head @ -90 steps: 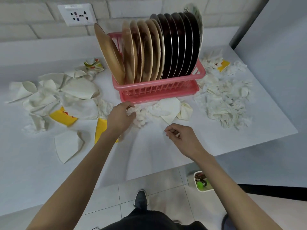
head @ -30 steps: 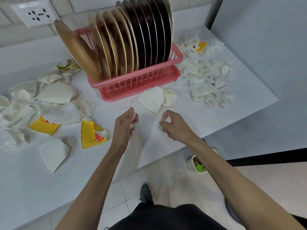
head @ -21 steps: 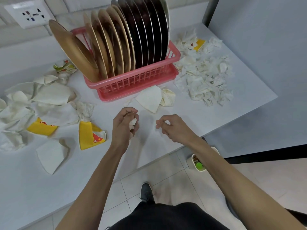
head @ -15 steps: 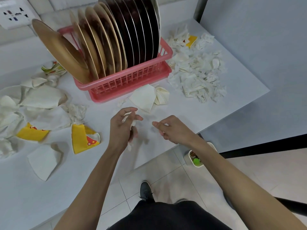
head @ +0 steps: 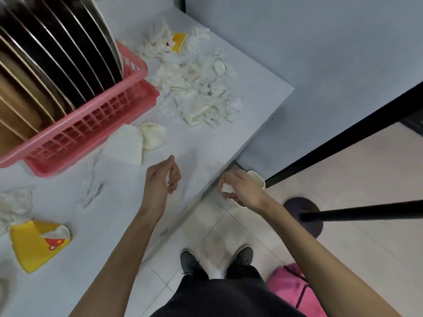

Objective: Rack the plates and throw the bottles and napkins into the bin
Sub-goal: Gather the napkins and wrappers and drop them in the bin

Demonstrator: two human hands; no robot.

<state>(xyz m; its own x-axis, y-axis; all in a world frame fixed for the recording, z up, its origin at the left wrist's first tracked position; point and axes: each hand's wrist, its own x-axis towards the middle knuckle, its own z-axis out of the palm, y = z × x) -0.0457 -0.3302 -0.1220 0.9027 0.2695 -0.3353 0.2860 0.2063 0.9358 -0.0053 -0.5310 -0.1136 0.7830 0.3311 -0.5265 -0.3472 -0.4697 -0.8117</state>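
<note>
My right hand point(head: 242, 189) holds a small crumpled white napkin point(head: 227, 188) past the table's edge, directly over the white bin point(head: 258, 180) on the floor, which it mostly hides. My left hand point(head: 163, 177) hovers above the white table point(head: 128, 209) near its front edge, fingers curled round a scrap of white napkin point(head: 167, 179). Gold and dark plates point(head: 45, 65) stand upright in the pink rack point(head: 91, 124) at the upper left. Crumpled napkins point(head: 199, 92) lie in a heap right of the rack, and two folded ones point(head: 139, 143) sit in front of it.
A yellow printed napkin point(head: 36, 241) and more white ones point(head: 13, 202) lie at the left of the table. On the tiled floor are my shoes point(head: 215, 259), a round dark stand base point(head: 304, 216) with a black pole, and a pink bag point(head: 293, 291).
My right hand has moved off the table to above the bin with a crumpled napkin. My view has swung right and down. The left hand stays over the table's edge.
</note>
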